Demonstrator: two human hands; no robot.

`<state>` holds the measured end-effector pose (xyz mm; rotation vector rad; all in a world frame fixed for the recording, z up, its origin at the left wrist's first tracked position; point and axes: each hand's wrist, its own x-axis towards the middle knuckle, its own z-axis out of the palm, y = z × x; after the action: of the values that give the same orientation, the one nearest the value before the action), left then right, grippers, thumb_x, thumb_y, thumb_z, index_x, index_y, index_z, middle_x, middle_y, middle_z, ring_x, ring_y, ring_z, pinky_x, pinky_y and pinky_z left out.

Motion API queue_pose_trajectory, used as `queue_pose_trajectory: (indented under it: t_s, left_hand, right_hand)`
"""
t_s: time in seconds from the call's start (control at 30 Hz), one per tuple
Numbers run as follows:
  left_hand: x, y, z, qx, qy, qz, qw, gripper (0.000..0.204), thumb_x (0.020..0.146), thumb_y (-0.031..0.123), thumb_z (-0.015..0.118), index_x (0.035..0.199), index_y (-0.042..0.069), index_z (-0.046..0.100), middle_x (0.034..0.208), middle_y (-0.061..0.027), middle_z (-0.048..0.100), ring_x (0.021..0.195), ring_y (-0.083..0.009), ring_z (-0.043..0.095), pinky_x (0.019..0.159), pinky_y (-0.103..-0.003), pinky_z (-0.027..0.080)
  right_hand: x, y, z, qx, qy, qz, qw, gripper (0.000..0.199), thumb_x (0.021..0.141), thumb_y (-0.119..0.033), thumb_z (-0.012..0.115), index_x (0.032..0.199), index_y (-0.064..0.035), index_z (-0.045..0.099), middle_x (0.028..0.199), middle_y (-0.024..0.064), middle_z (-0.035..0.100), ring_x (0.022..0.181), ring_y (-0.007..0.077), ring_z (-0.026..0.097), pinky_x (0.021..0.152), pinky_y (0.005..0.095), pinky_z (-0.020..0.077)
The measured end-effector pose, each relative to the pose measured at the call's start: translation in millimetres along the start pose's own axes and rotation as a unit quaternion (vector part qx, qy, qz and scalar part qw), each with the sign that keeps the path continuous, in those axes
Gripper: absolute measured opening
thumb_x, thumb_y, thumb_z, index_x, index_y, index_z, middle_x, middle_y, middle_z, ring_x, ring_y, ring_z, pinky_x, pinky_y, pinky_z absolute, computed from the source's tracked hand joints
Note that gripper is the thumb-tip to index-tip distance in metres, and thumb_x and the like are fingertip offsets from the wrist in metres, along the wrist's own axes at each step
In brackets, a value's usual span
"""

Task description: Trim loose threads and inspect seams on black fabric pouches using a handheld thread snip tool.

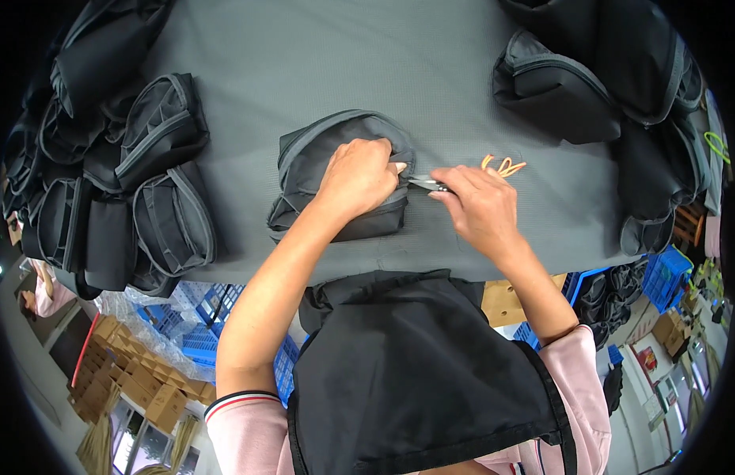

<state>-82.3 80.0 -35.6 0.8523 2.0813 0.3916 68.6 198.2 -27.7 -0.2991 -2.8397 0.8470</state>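
Observation:
An unzipped black fabric bag (343, 229) lies on the grey-covered table, its grey-edged mouth facing up. My left hand (358, 176) reaches over the opening, fingers curled and pinching the bag's right edge. In my right hand (484, 202) is a pair of small thread snips (427, 184), its metal blades pointing left at that pinched edge. Whether the blades touch a thread is too small to tell. An orange cord loop (506, 167) sticks out beyond the right hand.
Several similar black bags (165, 131) are heaped at the left, and more bags (557, 87) are piled at the far right. The grey table (336, 47) ends just in front of me. Blue crates (201, 340) and cardboard boxes (165, 404) stand below its edge.

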Motion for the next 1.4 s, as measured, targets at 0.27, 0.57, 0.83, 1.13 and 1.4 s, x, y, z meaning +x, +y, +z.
queue_pose_trajectory:
  t_s: [0.27,0.57,0.83,1.13,1.4]
  left_hand:
    - [-3,1,-3,-0.002,-0.016,-0.007,1.000,0.027,0.083,0.020,0.058,0.079,-0.007,0.059,0.077,-0.0238,0.062,0.079,-0.0387,0.061,0.074,-0.046,0.046]
    - [-22,6,4,0.008,-0.036,0.023,0.999,0.028,0.078,0.021,0.062,0.080,-0.006,0.060,0.077,-0.0235,0.062,0.079,-0.0395,0.061,0.072,-0.047,0.046]
    - [-43,27,10,-0.051,0.007,-0.005,0.999,0.035,0.074,0.028,0.068,0.085,-0.005,0.061,0.081,-0.0217,0.064,0.080,-0.0362,0.062,0.070,-0.045,0.048]
    - [-22,32,16,0.095,0.034,0.047,0.994,0.040,0.076,0.029,0.067,0.097,-0.003,0.056,0.084,-0.0227,0.063,0.083,-0.0383,0.061,0.073,-0.045,0.047]
    - [-53,21,-8,-0.249,-0.060,0.069,0.964,0.036,0.079,0.022,0.069,0.102,-0.003,0.058,0.086,-0.0103,0.064,0.079,-0.0137,0.055,0.075,-0.030,0.044]
  right_hand:
    - [3,5,10,0.380,0.065,0.265,0.884,0.026,0.074,-0.009,0.069,0.096,-0.0016,0.057,0.073,-0.0007,0.056,0.068,0.0070,0.052,0.059,0.0213,0.0414]
    - [36,0,27,0.480,-0.077,0.327,0.810,0.030,0.069,-0.017,0.078,0.086,-0.0066,0.054,0.069,-0.0060,0.045,0.059,0.0010,0.039,0.047,0.0178,0.0323]
    - [26,-20,41,0.206,0.168,0.126,0.956,0.015,0.067,0.004,0.058,0.078,-0.0018,0.051,0.069,0.0072,0.055,0.060,0.0161,0.055,0.053,0.0289,0.0432]
    - [-16,-1,32,0.393,0.127,0.293,0.862,0.026,0.077,-0.011,0.066,0.097,-0.0056,0.052,0.071,0.0006,0.051,0.063,0.0106,0.049,0.059,0.0259,0.0414]
    - [-46,-19,7,0.355,0.141,0.204,0.901,0.028,0.075,-0.010,0.068,0.100,-0.0047,0.056,0.083,0.0053,0.057,0.069,0.0137,0.056,0.063,0.0267,0.0462]
